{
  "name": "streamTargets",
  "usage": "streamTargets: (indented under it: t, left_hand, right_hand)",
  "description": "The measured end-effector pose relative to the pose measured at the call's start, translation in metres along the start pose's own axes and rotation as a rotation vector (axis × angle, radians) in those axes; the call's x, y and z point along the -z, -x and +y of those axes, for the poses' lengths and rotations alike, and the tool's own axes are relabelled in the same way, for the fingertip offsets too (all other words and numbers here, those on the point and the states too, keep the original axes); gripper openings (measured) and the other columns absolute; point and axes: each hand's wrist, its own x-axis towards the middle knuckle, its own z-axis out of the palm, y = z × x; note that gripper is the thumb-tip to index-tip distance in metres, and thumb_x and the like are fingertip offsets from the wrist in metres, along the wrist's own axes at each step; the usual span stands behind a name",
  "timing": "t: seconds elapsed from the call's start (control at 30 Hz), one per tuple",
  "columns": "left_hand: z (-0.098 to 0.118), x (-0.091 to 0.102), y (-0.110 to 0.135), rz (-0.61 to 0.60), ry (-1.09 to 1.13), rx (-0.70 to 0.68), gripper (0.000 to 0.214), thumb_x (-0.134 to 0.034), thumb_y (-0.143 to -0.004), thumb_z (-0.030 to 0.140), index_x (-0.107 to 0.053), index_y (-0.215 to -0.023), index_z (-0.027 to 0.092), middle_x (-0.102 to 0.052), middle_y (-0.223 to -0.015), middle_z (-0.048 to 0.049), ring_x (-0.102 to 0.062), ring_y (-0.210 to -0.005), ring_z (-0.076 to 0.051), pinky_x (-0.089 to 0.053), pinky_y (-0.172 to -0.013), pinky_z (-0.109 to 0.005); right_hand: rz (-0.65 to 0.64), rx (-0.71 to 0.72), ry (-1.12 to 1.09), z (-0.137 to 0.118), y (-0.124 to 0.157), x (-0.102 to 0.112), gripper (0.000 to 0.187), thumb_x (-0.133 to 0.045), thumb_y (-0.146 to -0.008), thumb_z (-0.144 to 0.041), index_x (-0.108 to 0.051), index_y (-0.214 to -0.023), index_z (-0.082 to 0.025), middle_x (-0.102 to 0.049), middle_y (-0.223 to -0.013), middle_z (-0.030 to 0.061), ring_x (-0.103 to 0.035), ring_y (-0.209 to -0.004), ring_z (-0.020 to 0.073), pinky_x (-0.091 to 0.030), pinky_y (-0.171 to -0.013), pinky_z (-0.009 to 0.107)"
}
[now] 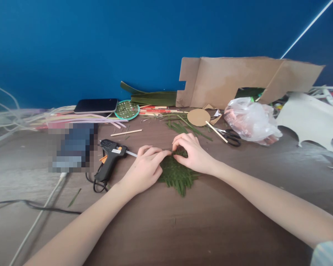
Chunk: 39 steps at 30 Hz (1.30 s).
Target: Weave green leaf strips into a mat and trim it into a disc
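Green leaf strips, layered or woven into one piece, lie on the table between my hands, with loose ends fanning toward me. My left hand presses on the piece's left side, its index finger and thumb closed at the upper edge. From the right, my right hand pinches the top of the same piece between curled fingers and thumb. The fingertips nearly meet, and what lies right under them is hidden. A black hot glue gun with a glue stick in its back lies beside my left hand.
Behind my hands are a cardboard disc, scissors, a wooden stick and a green-rimmed round dish. A plastic bag and folded cardboard stand back right. Cables cross the left side near a blurred-out device.
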Motion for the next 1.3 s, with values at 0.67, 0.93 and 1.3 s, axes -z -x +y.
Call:
streamTargets:
  t: [0.67,0.93,1.3]
  left_hand:
    - [0.0000,-0.0004,-0.0001,-0.008,-0.012,-0.018,0.045,-0.036,-0.075,0.001,-0.052,-0.114,0.016,-0.064,-0.103,-0.0075,-0.054,-0.100,-0.019,-0.033,-0.097,-0.039]
    - [-0.0004,-0.0013,-0.0007,-0.007,-0.004,-0.006,0.046,-0.036,-0.075,0.000,-0.052,-0.115,0.017,-0.063,-0.104,-0.0064,-0.053,-0.099,-0.019,-0.033,-0.096,-0.038]
    - [0.0007,-0.0006,-0.0013,-0.066,0.042,-0.027,0.059,-0.036,-0.073,-0.001,-0.047,-0.126,0.021,-0.063,-0.115,-0.0036,-0.051,-0.105,-0.020,-0.030,-0.096,-0.040]
  right_hand:
    - [0.049,0.147,-0.050,0.0024,0.0019,-0.0001,0.012,-0.055,-0.078,-0.008,-0.050,-0.076,-0.020,-0.059,-0.082,0.0027,-0.049,-0.088,0.0191,-0.037,-0.081,0.034]
    - [0.069,0.068,-0.154,0.0034,0.0021,0.0011,0.014,-0.053,-0.075,-0.007,-0.051,-0.078,-0.021,-0.057,-0.081,0.0010,-0.051,-0.082,0.0162,-0.040,-0.077,0.032]
    - [0.058,0.025,-0.273,0.0058,0.0022,0.0004,0.016,-0.052,-0.073,-0.007,-0.050,-0.080,-0.021,-0.057,-0.083,0.0005,-0.053,-0.083,0.0161,-0.041,-0.080,0.034]
